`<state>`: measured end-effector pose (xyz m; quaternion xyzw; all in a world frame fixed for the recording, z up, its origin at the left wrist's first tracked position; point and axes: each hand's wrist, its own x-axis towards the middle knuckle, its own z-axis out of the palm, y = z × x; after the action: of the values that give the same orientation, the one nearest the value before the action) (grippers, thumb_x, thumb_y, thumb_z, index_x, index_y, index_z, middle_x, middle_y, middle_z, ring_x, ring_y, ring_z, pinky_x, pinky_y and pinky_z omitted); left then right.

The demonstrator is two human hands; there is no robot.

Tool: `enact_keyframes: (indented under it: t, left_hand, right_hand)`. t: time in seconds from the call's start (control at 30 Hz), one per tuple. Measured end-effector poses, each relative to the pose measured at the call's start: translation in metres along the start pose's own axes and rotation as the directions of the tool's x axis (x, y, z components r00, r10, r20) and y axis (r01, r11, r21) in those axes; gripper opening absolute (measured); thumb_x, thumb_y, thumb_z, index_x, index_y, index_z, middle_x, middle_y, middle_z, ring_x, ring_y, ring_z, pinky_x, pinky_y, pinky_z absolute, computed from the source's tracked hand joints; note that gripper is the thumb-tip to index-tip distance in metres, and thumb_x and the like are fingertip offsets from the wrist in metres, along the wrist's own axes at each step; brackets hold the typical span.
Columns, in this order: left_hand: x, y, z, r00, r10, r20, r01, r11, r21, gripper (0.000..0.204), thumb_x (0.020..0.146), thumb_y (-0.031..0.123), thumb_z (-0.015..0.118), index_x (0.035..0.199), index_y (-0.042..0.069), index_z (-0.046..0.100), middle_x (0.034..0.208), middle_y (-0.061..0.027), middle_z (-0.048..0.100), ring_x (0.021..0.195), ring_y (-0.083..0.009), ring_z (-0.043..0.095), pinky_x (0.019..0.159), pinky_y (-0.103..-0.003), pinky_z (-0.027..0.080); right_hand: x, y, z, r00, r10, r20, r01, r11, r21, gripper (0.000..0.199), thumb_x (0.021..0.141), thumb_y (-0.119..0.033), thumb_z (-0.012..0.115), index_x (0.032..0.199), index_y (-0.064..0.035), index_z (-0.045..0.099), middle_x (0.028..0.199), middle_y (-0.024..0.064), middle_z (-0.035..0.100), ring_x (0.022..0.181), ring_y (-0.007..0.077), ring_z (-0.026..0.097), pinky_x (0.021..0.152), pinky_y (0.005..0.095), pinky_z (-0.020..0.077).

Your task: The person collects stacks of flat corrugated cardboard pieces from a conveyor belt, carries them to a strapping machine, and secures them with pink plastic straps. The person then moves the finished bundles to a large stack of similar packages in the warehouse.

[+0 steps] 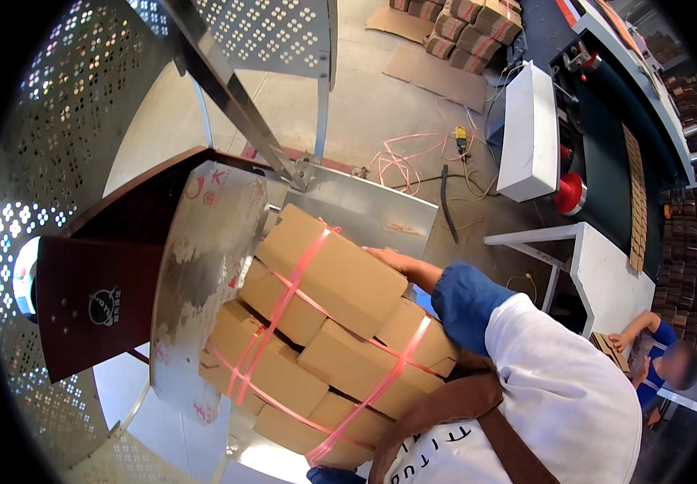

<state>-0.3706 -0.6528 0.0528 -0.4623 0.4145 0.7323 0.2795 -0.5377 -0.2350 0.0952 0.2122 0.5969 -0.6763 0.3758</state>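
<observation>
A stack of folded brown cardboard boxes (324,282), several bundles tied together with pink plastic strapping (300,270), is right in front of my chest. Against its right side lies my right hand (391,259), below a blue sleeve cover; its fingers curl at the edge of the upper bundle and are partly hidden. Of my left arm only a bit of blue sleeve (336,476) shows at the lower edge, beneath the stack, and the hand itself is out of sight. The stack is over a metal machine table (203,266) with worn, scuffed plating.
Perforated metal guards (276,36) and a slanting steel bar (227,81) surround the dark red machine arm (94,306). Pink strapping (401,153) and cables lie on the floor. Cardboard bundles (477,36) are piled behind. At right, a co-worker (655,363) handles cardboard by a conveyor machine (606,161).
</observation>
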Motion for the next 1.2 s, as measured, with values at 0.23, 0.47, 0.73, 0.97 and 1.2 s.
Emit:
enact_keyframes:
  t: [0.23,0.47,0.73,0.97,1.2]
  left_hand:
    - [0.050,0.010,0.124,0.990,0.013,0.139,-0.031,0.991,0.129,0.046,0.099,0.036,0.036,0.123,0.000,0.053,0.104,-0.0129,0.065,0.092,-0.0244,0.065,0.081,-0.036,0.055]
    - [0.068,0.016,0.286,0.973,0.035,0.230,-0.092,0.966,0.243,0.045,0.099,0.036,0.036,0.123,0.001,0.053,0.105,-0.0124,0.065,0.092,-0.0239,0.065,0.081,-0.035,0.055]
    - [0.044,0.011,0.477,0.949,0.054,0.311,-0.170,0.917,0.360,0.044,0.099,0.036,0.037,0.122,0.001,0.053,0.105,-0.0118,0.065,0.092,-0.0234,0.065,0.081,-0.035,0.055]
    - [0.041,0.014,0.601,0.897,0.034,0.440,-0.258,0.849,0.460,0.044,0.099,0.035,0.038,0.122,0.002,0.054,0.105,-0.0113,0.065,0.092,-0.0229,0.065,0.081,-0.034,0.054]
    - [0.058,0.050,0.712,0.865,0.006,0.503,-0.287,0.827,0.484,0.043,0.099,0.035,0.039,0.122,0.002,0.054,0.105,-0.0108,0.065,0.092,-0.0224,0.065,0.081,-0.034,0.054]
  right_hand:
    - [-0.052,0.054,-0.119,0.969,-0.195,-0.154,0.206,0.977,0.062,0.064,0.098,-0.053,0.032,0.133,-0.0033,0.051,0.128,0.0127,0.057,0.116,0.0216,0.055,0.095,0.0333,0.0436]
    - [-0.184,0.069,-0.266,0.909,-0.075,-0.411,0.218,0.924,0.314,0.064,0.098,-0.053,0.032,0.133,-0.0032,0.050,0.128,0.0127,0.057,0.116,0.0216,0.055,0.095,0.0333,0.0435]
    - [-0.273,0.041,-0.404,0.794,-0.148,-0.589,0.449,0.797,0.405,0.064,0.098,-0.053,0.032,0.134,-0.0031,0.049,0.128,0.0128,0.056,0.116,0.0215,0.054,0.095,0.0333,0.0434]
    - [-0.314,0.021,-0.480,0.694,-0.191,-0.695,0.596,0.694,0.405,0.064,0.098,-0.053,0.032,0.134,-0.0031,0.049,0.128,0.0128,0.056,0.116,0.0215,0.054,0.095,0.0332,0.0434]
    - [-0.321,0.007,-0.520,0.641,-0.111,-0.759,0.633,0.636,0.442,0.064,0.098,-0.053,0.032,0.135,-0.0030,0.048,0.129,0.0128,0.056,0.116,0.0215,0.054,0.095,0.0332,0.0433]
